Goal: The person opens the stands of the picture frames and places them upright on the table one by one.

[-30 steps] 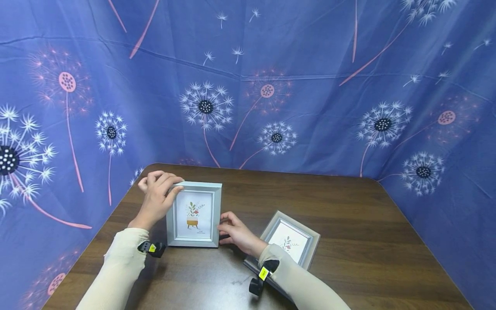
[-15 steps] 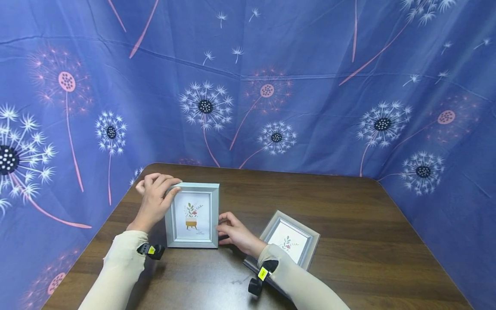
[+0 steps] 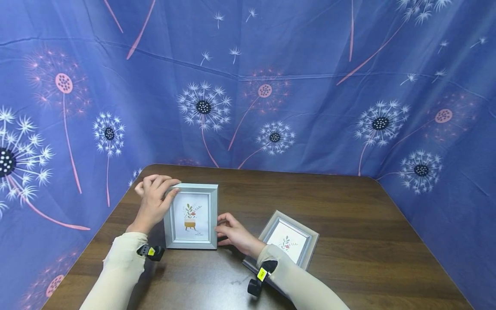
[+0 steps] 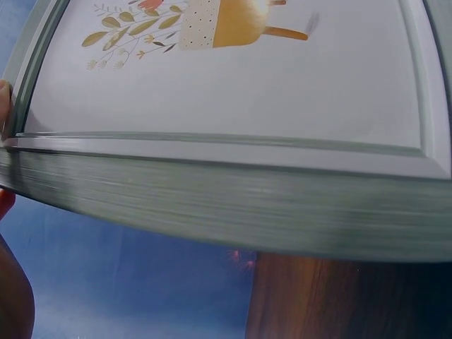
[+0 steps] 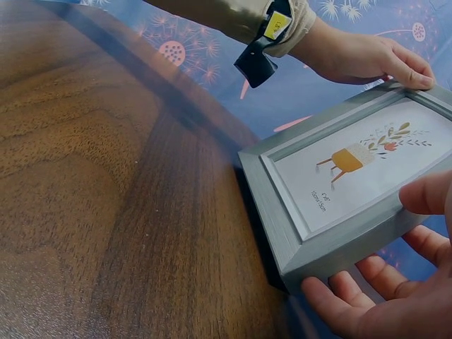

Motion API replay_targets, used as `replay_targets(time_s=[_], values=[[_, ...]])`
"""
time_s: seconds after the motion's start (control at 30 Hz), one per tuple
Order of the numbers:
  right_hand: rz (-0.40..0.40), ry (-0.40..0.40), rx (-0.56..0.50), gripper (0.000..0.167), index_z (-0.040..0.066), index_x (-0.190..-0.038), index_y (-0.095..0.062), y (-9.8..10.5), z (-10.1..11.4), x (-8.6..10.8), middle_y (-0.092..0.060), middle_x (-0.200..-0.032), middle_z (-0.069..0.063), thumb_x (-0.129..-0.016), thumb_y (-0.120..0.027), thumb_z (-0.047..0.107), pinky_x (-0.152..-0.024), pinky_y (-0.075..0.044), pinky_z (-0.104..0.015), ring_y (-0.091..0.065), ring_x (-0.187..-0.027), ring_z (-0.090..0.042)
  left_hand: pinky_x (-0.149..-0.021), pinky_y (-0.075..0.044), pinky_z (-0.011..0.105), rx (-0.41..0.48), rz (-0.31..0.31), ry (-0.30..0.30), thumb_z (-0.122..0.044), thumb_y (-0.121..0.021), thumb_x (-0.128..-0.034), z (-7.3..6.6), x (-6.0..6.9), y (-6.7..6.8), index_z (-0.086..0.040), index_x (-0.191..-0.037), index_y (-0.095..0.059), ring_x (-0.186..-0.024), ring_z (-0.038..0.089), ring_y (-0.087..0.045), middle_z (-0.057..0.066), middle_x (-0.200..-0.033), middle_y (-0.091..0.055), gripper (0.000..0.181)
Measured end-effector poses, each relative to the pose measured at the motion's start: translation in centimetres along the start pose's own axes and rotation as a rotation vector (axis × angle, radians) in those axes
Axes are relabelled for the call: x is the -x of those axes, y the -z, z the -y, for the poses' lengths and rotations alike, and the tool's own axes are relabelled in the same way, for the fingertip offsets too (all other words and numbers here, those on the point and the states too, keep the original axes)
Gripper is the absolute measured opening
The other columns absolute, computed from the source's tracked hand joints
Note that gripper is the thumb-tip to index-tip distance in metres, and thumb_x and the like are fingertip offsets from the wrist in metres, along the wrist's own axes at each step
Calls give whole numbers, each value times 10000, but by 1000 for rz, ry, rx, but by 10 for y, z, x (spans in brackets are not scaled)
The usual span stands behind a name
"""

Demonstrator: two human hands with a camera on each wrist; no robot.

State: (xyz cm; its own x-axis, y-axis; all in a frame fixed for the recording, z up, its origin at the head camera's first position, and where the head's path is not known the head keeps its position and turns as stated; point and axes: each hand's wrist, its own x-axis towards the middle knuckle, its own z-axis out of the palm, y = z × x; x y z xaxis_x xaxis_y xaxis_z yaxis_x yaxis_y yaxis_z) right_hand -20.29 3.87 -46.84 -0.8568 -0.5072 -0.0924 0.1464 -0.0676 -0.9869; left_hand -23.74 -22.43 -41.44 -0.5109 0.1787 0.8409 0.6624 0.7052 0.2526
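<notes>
A grey-green picture frame [image 3: 191,217] with a plant-pot print stands upright on the table's left half. My left hand [image 3: 154,201] grips its top left corner, thumb at the front. At the frame's right side is my right hand [image 3: 237,234], whose thumb lies over the front edge while the fingers are along the side, as the right wrist view shows [image 5: 395,282]. The same picture frame [image 4: 226,198] fills the left wrist view, and the left hand's fingertips show at its edge. Behind the frame, the left hand's other fingers are mostly hidden.
A beige and silver picture frame [image 3: 287,241] lies face up to the right, partly covered by the right sleeve [image 3: 302,280]. Under it pokes out a dark flat edge [image 3: 249,265]. The brown wooden table [image 3: 368,241] ends at a blue dandelion-print cloth [image 3: 310,64].
The upright picture frame has shifted slightly left and toward the person, both hands staying on it. The frame lying at the right has kept its place.
</notes>
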Motion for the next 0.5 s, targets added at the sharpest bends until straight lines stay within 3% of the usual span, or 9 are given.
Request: replay_targets(time_s=[0.5], values=[[-8,12,108,333,-26,-1223,-429,3,6,3,-542,-1040,-59,-944,-569,89,-803,-536,-453,-552,-915,-225,-859,-86,648,31,5,13,-442,-437,-1043,-1,0,0,-62,-1115,-701,-1029,416,-392,157,-1057,-597,468]])
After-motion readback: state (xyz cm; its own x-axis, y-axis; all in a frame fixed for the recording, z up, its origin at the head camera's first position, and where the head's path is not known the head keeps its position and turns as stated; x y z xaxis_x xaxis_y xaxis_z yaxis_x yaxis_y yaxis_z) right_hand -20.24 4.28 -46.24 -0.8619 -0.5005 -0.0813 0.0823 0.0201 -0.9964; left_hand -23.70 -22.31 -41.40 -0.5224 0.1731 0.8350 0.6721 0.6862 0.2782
